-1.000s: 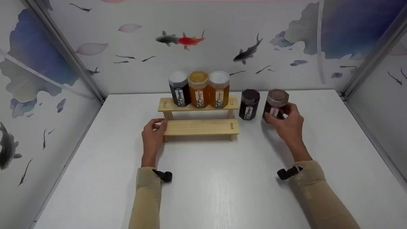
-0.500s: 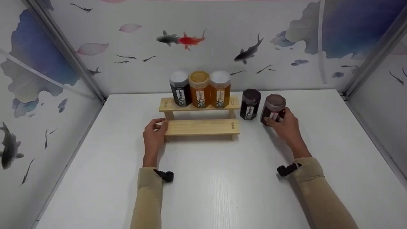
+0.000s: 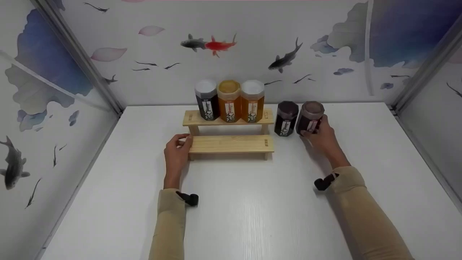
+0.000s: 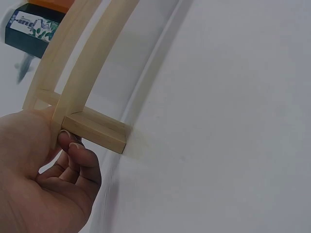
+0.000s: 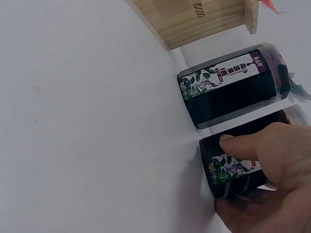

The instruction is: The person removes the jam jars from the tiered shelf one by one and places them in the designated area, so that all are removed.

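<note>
My right hand (image 3: pixel 323 139) grips a dark-filled jar (image 3: pixel 310 117), thumb on its near side and fingers behind it. Close to its left stands a second dark jar (image 3: pixel 286 118), upright on the table; the right wrist view shows a narrow gap between this labelled jar (image 5: pixel 228 85) and the held jar (image 5: pixel 211 150). At the left end of a two-step wooden rack (image 3: pixel 231 143), my left hand (image 3: pixel 177 153) pinches the lower step. In the left wrist view the fingers (image 4: pixel 87 165) curl under the board, near the rack's leg (image 4: pixel 97 131).
On the rack's upper step (image 3: pixel 187 117), a black jar (image 3: pixel 207 103), an amber jar (image 3: pixel 229 104) and a white-lidded amber jar (image 3: pixel 252 103) stand side by side. The lower step is bare. Behind the white table (image 3: pixel 231 209) rises a wall (image 3: pixel 151 86) painted with fish.
My right hand has brought its jar leftward, nearer the other dark jar. My left hand keeps its hold on the rack. The whole head view has shifted slightly.
</note>
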Action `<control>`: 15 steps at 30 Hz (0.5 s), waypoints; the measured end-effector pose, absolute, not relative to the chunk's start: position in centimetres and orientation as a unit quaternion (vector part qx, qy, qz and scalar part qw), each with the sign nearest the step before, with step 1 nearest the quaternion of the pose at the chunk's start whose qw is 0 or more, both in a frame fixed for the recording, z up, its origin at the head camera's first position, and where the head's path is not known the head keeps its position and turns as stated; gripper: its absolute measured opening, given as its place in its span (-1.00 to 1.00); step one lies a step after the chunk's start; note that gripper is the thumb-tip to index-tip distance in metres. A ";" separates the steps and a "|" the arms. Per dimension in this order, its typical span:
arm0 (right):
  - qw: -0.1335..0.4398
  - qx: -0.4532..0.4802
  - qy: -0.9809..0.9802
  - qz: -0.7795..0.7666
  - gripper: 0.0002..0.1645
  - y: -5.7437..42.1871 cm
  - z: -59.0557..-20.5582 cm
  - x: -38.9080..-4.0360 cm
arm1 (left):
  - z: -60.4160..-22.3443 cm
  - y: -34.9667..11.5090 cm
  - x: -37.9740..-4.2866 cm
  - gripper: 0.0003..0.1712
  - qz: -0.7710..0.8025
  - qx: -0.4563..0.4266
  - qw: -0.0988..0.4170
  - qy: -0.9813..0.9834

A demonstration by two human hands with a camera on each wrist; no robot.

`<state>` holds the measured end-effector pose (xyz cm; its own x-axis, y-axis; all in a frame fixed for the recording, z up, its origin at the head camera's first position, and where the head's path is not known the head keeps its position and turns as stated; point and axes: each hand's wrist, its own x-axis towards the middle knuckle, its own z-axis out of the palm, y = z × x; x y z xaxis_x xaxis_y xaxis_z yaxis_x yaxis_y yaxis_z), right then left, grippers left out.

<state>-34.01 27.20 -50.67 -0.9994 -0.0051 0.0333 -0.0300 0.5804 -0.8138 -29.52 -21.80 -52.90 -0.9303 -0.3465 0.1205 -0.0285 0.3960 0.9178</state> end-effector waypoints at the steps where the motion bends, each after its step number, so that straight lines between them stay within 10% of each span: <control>1: 0.015 0.010 -0.890 0.456 0.12 27.2 -50.7 -34.1 | -52.9 -21.8 -29.5 -0.66 -0.537 0.114 0.148 -0.822; 10: 0.036 -0.018 -0.866 0.498 0.32 26.7 -51.1 -33.3 | -52.6 -21.7 -29.5 -0.63 -0.537 0.124 0.137 -0.823; 15: 0.171 -0.037 -0.843 0.508 0.33 25.0 -50.9 -32.6 | -52.6 -21.7 -29.6 -0.63 -0.537 0.129 0.132 -0.823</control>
